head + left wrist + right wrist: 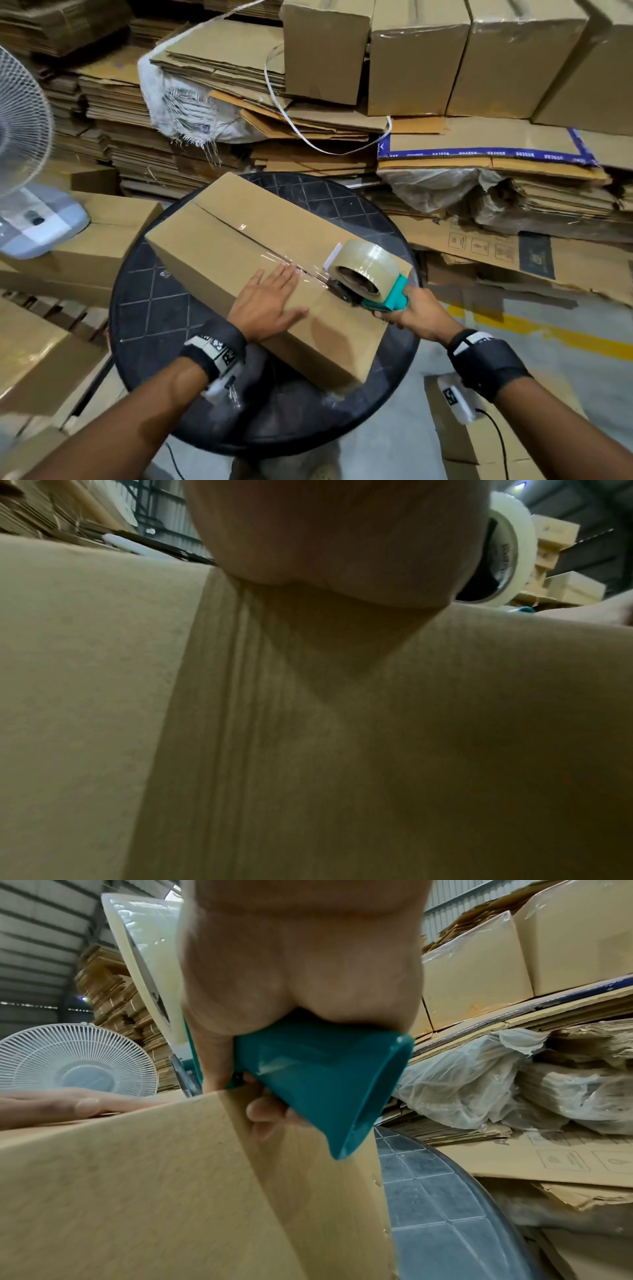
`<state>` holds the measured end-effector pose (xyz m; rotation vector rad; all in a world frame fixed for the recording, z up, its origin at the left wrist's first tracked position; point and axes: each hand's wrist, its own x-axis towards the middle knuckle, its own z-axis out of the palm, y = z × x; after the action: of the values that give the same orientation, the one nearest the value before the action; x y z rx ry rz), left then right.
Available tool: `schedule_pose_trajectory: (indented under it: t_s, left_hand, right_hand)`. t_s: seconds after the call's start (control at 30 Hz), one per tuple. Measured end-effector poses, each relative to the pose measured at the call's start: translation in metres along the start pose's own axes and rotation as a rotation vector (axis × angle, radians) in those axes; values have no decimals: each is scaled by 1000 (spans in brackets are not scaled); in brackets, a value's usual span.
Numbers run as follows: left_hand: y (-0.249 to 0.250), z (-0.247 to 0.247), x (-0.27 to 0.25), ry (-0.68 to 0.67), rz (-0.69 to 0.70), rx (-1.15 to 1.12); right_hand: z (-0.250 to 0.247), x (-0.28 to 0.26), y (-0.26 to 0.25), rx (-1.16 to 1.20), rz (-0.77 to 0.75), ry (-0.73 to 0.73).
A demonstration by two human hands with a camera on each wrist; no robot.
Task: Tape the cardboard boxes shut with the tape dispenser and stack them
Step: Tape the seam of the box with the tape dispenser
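A long cardboard box (219, 240) lies slantwise on a round black table (150, 308), its flaps folded down along a centre seam. My left hand (270, 298) lies flat with straight fingers on the near end of the box top, over a short strip of clear tape. My right hand (407, 311) grips the teal handle of the tape dispenser (370, 274), whose head sits on the seam at the box's near right end. In the right wrist view my fingers wrap the teal handle (318, 1080) beside the box (137, 1177). The left wrist view shows the box side (308, 750) and the tape roll (514, 547).
Taped boxes (418, 58) stand in a row at the back right on flattened cardboard stacks (479, 161). A white fan (20, 137) stands at the left on another box (102, 233). More boxes lie at the left (37, 359) and near right (479, 438).
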<state>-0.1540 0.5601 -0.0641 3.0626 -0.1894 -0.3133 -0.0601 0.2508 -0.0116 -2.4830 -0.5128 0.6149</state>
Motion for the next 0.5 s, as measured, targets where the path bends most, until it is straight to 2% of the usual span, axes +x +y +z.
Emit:
schedule_pose_trajectory:
  t_s: [0.13, 0.3, 0.5]
  left_hand:
    - [-29, -9, 16, -8, -12, -22]
    - [-56, -22, 39, -93, -61, -18]
    - [-59, -27, 53, -110, 21, 12]
  right_hand:
    - [6, 21, -17, 70, -9, 3]
    - [10, 33, -33, 191, 14, 7]
    - [11, 31, -30, 173, 9, 7]
